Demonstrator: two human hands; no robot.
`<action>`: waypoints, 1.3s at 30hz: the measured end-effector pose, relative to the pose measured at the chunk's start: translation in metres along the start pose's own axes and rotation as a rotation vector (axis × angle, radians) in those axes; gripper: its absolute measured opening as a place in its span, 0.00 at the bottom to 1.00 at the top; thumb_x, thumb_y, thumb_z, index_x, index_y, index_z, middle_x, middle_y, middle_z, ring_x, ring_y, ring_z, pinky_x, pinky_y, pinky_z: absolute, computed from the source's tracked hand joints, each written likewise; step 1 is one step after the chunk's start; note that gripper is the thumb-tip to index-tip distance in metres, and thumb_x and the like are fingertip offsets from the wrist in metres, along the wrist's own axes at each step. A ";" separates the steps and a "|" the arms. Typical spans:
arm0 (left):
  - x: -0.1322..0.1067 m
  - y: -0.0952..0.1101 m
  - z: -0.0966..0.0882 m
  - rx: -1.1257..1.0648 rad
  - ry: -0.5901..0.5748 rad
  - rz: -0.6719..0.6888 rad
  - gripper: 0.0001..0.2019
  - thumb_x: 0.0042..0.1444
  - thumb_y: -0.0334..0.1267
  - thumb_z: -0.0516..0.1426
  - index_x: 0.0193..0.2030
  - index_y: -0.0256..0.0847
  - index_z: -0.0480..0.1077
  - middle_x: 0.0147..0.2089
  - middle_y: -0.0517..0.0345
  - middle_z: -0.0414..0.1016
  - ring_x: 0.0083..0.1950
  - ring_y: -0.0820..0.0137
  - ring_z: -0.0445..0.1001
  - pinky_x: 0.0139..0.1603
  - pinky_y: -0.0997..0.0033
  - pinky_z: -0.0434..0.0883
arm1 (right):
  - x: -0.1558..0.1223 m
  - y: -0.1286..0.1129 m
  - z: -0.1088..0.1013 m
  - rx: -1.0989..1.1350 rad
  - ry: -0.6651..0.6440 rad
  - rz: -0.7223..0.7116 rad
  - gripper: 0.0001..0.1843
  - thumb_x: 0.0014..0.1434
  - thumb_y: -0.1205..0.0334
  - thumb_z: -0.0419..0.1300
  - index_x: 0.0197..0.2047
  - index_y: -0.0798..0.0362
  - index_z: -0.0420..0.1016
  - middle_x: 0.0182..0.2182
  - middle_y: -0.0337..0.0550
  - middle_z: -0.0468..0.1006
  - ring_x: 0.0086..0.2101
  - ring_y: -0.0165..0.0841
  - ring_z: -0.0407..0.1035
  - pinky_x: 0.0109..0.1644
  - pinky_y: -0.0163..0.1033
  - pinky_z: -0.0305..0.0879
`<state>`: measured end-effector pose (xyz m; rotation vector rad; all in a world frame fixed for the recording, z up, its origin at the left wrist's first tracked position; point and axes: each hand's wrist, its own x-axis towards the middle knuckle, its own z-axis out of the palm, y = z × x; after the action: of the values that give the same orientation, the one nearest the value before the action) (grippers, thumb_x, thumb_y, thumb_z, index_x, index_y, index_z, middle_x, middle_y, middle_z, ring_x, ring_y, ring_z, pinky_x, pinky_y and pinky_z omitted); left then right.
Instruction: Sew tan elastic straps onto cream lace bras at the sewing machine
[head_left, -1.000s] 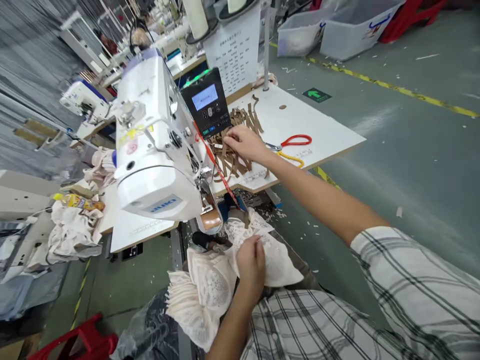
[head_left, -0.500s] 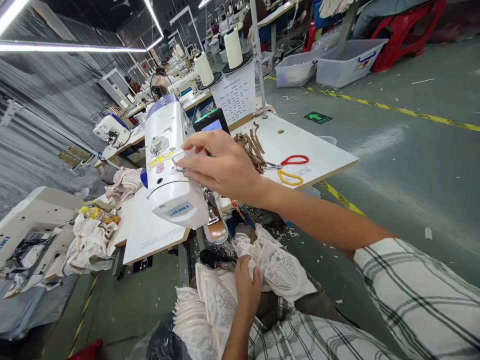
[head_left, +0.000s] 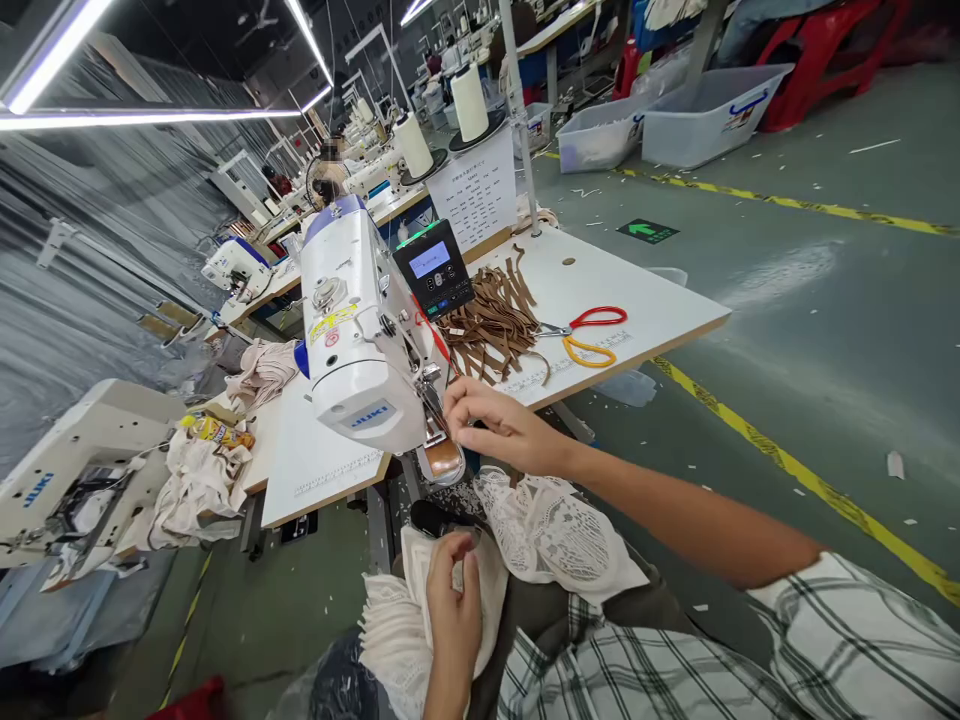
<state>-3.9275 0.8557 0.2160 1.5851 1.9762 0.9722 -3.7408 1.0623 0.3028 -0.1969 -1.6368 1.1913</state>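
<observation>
My right hand [head_left: 501, 428] hovers just in front of the needle end of the white sewing machine [head_left: 358, 330], its fingers pinched together; what they hold is too small to make out. My left hand [head_left: 451, 612] rests in my lap, fingers curled around a fold of the cream lace fabric [head_left: 551, 530] that spreads over my knees. A heap of brown strips [head_left: 491, 322] lies on the white table [head_left: 667, 305] behind the machine's control panel [head_left: 435, 268].
Red and yellow scissors [head_left: 589, 334] lie on the table to the right of the strips. A second sewing machine [head_left: 67, 480] and crumpled cloth [head_left: 193, 485] stand at the left. Plastic bins [head_left: 709, 100] sit on the floor far right. A person sits further along the row of machines.
My right hand left the strip pile, passed over the machine head, and came down in front of the needle. My left hand shifted its grip on the lace. The camera tilted up.
</observation>
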 end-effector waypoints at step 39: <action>0.110 0.097 -0.060 0.649 0.074 0.934 0.13 0.54 0.24 0.64 0.45 0.38 0.73 0.36 0.50 0.81 0.34 0.67 0.78 0.37 0.69 0.74 | -0.188 0.220 -0.108 0.563 1.100 1.115 0.15 0.69 0.54 0.57 0.44 0.58 0.73 0.32 0.37 0.73 0.25 0.22 0.66 0.27 0.28 0.66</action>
<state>-3.9340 0.9565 0.3387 3.0128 1.6393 0.6757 -3.6631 1.1147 0.0089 -1.2449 -0.0947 1.7873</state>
